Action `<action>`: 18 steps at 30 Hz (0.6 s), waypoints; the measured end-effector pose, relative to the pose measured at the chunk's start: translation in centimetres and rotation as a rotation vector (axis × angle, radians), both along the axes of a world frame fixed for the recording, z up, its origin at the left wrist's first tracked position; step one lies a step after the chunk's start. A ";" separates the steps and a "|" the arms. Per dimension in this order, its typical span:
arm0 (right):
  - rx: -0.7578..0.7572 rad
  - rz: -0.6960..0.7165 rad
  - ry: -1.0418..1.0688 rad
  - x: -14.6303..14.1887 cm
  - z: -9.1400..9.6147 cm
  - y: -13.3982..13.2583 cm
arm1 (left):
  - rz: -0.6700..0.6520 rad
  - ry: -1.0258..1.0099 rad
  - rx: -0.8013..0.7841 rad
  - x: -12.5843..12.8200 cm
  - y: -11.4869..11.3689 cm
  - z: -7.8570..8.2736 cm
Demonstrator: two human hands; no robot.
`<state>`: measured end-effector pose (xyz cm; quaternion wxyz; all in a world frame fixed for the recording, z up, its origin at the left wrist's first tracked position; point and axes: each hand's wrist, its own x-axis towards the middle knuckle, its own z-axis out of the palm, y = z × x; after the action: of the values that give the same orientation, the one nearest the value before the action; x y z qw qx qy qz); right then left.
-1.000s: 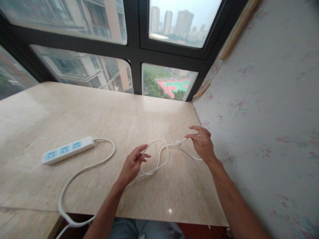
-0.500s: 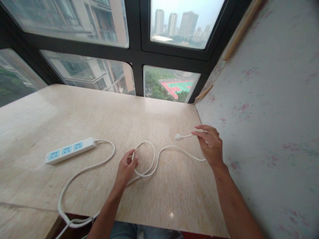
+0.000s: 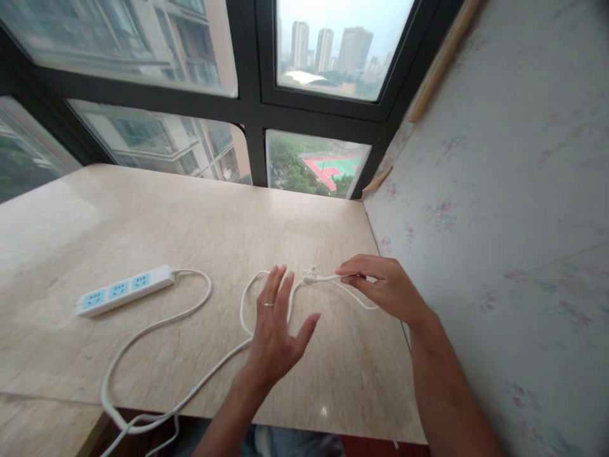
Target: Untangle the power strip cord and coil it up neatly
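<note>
A white power cord (image 3: 223, 360) runs in loops over the marble-look surface. Its plug (image 3: 310, 275) points left, and my right hand (image 3: 380, 284) pinches the cord just behind it. My left hand (image 3: 276, 330) is spread open, palm down, over the loop of cord, and covers part of it. A ring shows on one of its fingers. On the left lies the white power strip (image 3: 126, 291) with blue socket faces, joined to the cord at its right end.
The beige surface (image 3: 200, 209) ends at dark-framed windows (image 3: 247, 111) at the back. A floral-papered wall (image 3: 499, 209) rises close on the right. Some cord hangs over the front edge at lower left, near my legs (image 3: 295, 441).
My left hand has let go of the cord loop, opened and moved right over it. My right hand has brought the plug left and slightly down, towards the left hand.
</note>
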<state>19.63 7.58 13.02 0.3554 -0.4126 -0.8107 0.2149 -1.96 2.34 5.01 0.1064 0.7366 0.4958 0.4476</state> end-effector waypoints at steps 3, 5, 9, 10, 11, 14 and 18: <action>-0.094 0.113 0.040 -0.7 0.6 -0.8 | -0.166 0.040 -0.036 1.4 1.5 1.7; -0.118 0.143 0.096 -1.1 0.8 -1.4 | -0.282 0.025 -0.184 1.8 2.5 1.9; -0.067 0.022 0.195 -0.6 0.6 -2.1 | -0.385 -0.293 -0.463 1.8 3.5 1.5; -0.045 -0.024 0.206 -0.2 0.4 -2.2 | -0.380 -0.430 -0.507 1.7 3.5 1.5; -0.034 -0.056 0.209 0.2 0.1 -2.4 | -0.370 -0.581 -0.549 1.7 3.3 1.5; -0.132 -0.024 0.202 1.4 -1.6 -3.3 | -0.348 -1.005 -0.670 1.5 2.7 1.7; -0.326 -0.013 0.161 1.5 -5.9 -4.1 | -0.376 -1.260 -0.692 1.4 2.3 2.5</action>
<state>21.15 3.45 7.14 0.3490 -0.4513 -0.7315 0.3734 -0.58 4.62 7.46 0.6713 0.3369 0.3190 0.5780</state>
